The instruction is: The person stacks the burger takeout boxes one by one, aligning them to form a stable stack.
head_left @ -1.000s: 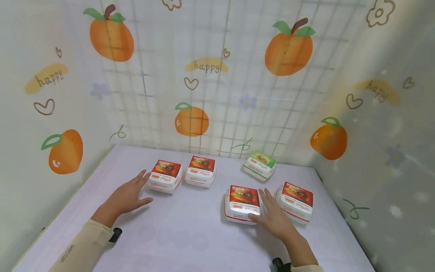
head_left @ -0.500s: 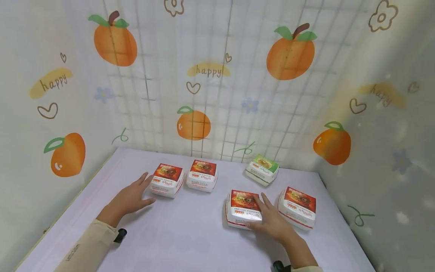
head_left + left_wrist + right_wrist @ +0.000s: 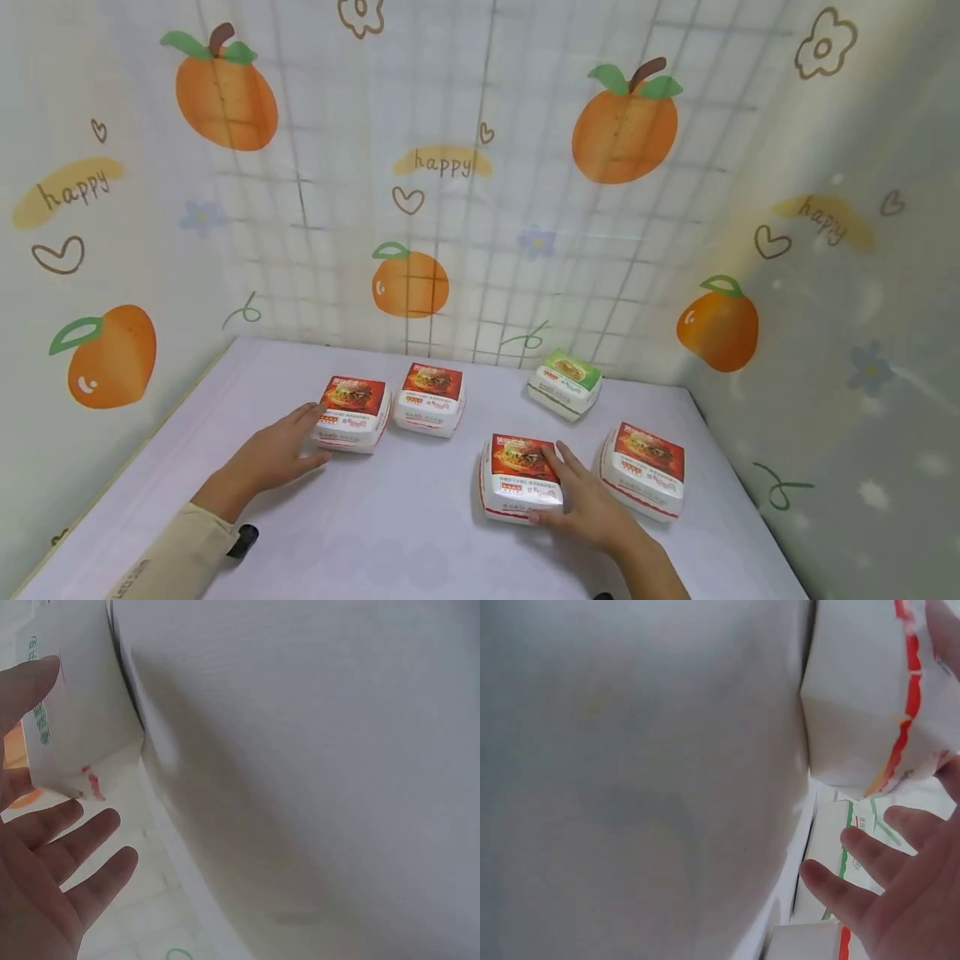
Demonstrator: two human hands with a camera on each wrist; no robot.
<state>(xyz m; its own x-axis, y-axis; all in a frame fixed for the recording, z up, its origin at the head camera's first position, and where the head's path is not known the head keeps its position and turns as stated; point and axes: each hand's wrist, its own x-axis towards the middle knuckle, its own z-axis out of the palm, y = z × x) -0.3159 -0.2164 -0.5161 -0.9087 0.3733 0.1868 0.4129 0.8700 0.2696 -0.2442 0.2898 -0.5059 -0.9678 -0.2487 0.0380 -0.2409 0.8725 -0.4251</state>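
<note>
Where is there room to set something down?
Most room: tabletop between left hand and right hand. A smaller patch separates the two left boxes from the green-topped box. Crowded: around the right hand, between the front middle box and rightmost box.

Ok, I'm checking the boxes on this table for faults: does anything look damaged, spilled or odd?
I see no damage or spill. Only the squarish white cardboard box with a green top, at the back, stands out: the four other squarish white cardboard boxes have red tops.
</note>
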